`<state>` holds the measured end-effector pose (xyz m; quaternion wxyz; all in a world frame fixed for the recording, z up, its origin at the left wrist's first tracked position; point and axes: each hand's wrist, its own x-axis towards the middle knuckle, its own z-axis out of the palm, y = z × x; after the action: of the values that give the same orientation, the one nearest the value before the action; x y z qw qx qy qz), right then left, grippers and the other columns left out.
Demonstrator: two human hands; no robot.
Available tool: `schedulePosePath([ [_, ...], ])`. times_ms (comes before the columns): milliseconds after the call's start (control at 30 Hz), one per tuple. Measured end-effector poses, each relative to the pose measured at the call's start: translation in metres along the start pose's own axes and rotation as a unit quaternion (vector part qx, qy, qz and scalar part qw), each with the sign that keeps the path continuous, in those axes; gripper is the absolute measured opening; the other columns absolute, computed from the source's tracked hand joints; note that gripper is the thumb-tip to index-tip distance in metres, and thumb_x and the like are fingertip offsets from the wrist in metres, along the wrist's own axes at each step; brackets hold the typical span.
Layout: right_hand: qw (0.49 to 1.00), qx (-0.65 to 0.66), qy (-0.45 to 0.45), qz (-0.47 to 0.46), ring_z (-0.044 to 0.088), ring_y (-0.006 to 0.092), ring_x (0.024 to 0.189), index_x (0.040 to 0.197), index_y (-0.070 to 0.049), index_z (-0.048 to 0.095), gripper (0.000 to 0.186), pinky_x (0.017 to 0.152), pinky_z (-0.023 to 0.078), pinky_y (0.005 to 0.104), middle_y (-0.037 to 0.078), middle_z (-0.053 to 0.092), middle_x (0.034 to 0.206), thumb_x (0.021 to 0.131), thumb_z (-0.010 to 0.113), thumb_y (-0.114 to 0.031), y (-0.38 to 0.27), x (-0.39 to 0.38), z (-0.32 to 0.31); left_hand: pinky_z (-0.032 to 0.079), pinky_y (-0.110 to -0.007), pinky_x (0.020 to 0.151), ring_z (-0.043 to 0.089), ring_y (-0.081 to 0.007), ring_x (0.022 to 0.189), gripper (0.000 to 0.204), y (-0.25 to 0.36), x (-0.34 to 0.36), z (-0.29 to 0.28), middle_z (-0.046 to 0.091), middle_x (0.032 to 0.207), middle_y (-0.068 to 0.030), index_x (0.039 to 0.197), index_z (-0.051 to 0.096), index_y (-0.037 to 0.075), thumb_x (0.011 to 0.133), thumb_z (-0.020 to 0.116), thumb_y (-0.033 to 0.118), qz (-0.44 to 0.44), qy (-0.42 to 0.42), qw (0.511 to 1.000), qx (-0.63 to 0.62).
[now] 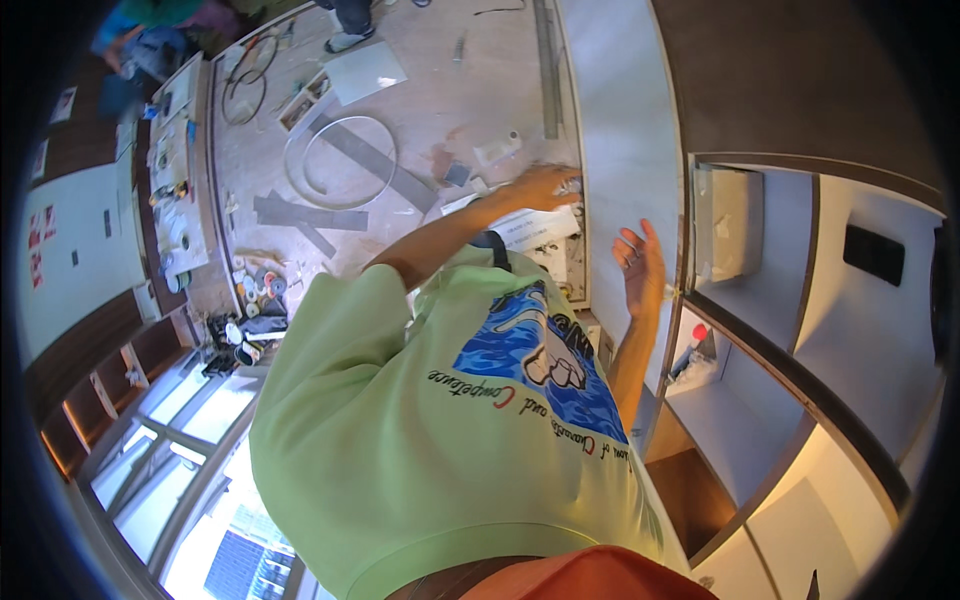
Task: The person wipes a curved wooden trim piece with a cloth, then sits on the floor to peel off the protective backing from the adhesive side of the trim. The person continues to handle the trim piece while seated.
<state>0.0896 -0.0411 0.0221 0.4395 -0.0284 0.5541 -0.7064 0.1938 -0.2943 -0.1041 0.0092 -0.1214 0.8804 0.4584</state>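
My left hand (545,188) reaches out at the end of a bent arm, its fingertips at the long edge of a tall white panel (628,110). The fingers curl round something small and greyish that I cannot make out. My right hand (643,268) is raised in front of the same panel, closer to the shelving. Its fingers are spread, a ring shows on one of them, and nothing is in it. Beneath my left forearm lie white printed sheets (535,232), partly covered by the arm.
To the right stands open shelving (806,270) with a black phone (873,255) and a pale box (735,222). A white coiled strip (392,165) and grey strips (310,213) litter the floor. Another person's shoe (348,41) shows at the top; someone else (150,50) is at far left.
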Motion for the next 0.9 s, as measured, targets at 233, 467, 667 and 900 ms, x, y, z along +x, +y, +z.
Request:
schedulePosePath([
  [233,0.941,-0.239,0.147,0.189,0.064,0.0179,0.072,0.121,-0.003,0.064,0.04,0.067,0.051,0.0289,0.008,0.07,0.089,0.093,0.068,-0.032,0.19,-0.004,-0.104,0.049,-0.043,0.102,0.061,-0.0365,0.12,0.062,-0.188,-0.13,-0.023,0.061,0.134,-0.0207,0.137,0.056,0.007,0.093,0.062,0.049,-0.213,-0.079,0.974,-0.015],
  [467,0.915,-0.216,0.163,0.299,0.063,0.018,0.068,0.114,-0.004,0.066,0.036,0.064,0.051,0.0282,0.008,0.069,0.083,0.094,0.066,-0.034,0.246,-0.031,-0.112,0.054,-0.036,0.069,0.067,-0.0195,0.071,0.047,-0.28,-0.279,-0.02,0.071,0.086,-0.0119,0.115,0.068,0.001,0.094,0.063,0.043,-0.485,0.127,0.852,-0.15],
  [667,0.919,-0.273,0.151,0.243,0.064,0.019,0.068,0.112,-0.005,0.067,0.035,0.064,0.051,0.0304,0.009,0.068,0.08,0.094,0.064,-0.035,0.226,0.011,-0.094,0.054,-0.036,0.066,0.066,-0.0203,0.066,0.046,-0.318,-0.303,-0.031,0.07,0.075,-0.0097,0.111,0.071,0.003,0.092,0.063,0.043,-0.463,0.112,0.847,-0.238],
  [900,0.907,-0.361,0.109,0.186,0.065,0.0202,0.068,0.108,-0.005,0.068,0.035,0.064,0.051,0.033,0.01,0.067,0.075,0.095,0.062,-0.037,0.214,0.061,-0.067,0.055,-0.032,0.069,0.063,-0.0162,0.079,0.037,-0.323,-0.211,-0.083,0.068,0.092,-0.0059,0.112,0.067,0.001,0.095,0.065,0.034,-0.384,0.136,0.863,-0.298],
])
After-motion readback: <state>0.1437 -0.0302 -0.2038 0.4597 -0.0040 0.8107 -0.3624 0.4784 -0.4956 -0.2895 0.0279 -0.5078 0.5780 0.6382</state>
